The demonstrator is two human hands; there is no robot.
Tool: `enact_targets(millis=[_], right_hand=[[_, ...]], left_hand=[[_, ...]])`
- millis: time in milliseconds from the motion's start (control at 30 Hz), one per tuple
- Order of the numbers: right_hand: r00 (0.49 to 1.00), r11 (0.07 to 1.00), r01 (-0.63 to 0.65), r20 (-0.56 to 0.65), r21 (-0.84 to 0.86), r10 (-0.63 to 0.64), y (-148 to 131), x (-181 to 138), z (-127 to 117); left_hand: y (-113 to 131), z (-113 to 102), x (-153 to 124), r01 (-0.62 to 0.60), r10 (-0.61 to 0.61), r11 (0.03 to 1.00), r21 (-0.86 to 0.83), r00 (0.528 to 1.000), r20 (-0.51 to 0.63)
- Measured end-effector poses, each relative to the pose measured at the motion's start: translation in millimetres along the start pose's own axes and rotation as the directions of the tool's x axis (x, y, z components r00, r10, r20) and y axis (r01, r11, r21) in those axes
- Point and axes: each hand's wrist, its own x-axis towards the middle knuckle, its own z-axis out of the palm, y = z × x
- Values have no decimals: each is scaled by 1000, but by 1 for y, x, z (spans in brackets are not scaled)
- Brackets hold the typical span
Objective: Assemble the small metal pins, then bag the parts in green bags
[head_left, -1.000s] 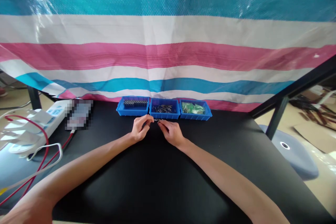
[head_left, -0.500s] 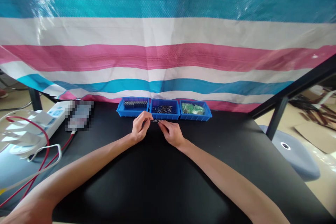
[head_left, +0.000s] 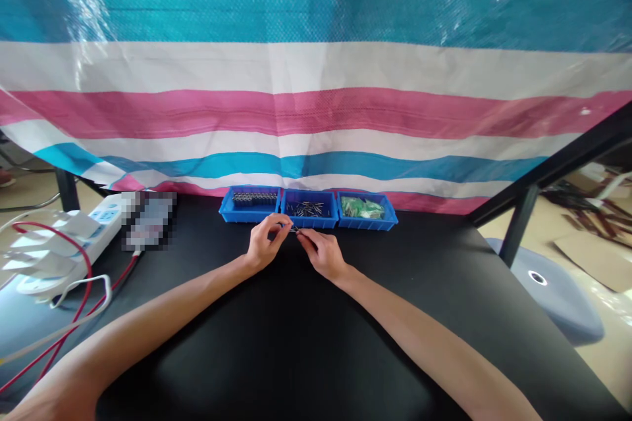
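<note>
Our left hand [head_left: 265, 247] edged toward our right hand [head_left: 323, 254]; both pinch a metal piece [head_left: 295, 229], bins [head_left: 323, 222] beyond: fingertip work, likely needing steadiness.

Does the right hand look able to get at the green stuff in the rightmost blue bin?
Probably yes: the right hand is near the open-topped bin and nothing visible blocks the green stuff, though that hand holds a small part.

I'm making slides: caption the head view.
Left hand and right hand hold a slim metallic piece near blue plastic trays.
</note>
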Motion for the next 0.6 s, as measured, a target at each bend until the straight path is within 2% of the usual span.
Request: enact_targets(millis=[400,600], right_hand=[[1000,1000,15,3,7,-15,4,-1,2],[1000,1000,24,-8,4,-24,5,-1,3]], left_hand=[[0,0,0,-35,34,999,30,999,17],[0,0,0,-13,12,1000,28,1000,18]])
